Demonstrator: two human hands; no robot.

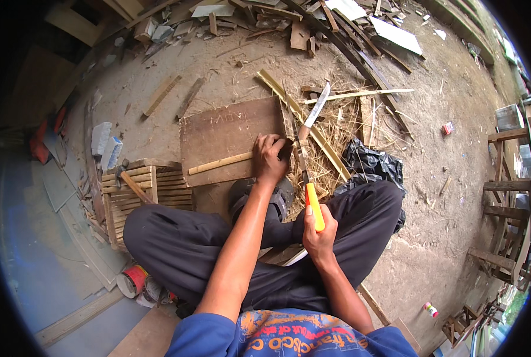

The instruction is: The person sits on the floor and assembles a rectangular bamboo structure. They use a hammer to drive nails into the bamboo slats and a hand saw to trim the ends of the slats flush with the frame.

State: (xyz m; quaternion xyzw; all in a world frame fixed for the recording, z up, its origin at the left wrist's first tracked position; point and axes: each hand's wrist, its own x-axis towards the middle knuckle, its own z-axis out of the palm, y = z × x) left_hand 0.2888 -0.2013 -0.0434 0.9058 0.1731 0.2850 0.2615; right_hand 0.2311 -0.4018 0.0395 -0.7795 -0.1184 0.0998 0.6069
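My left hand (270,159), fingers curled, holds the bamboo stick (219,163) against the brown board (227,130), likely for steadiness; my right hand (320,231) clasps the yellow-handled handsaw (311,195).

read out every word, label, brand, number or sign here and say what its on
Blue cloth T-shirt: orange and red lettering, which I won't copy.
Flat brown wooden board: pale marks, too faint to read.
Round red-and-white can: label too small and blurred.
Yellow-and-orange plastic handle in the right hand: none visible.

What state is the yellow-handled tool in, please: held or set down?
Held: the right hand is closed around the yellow handle.
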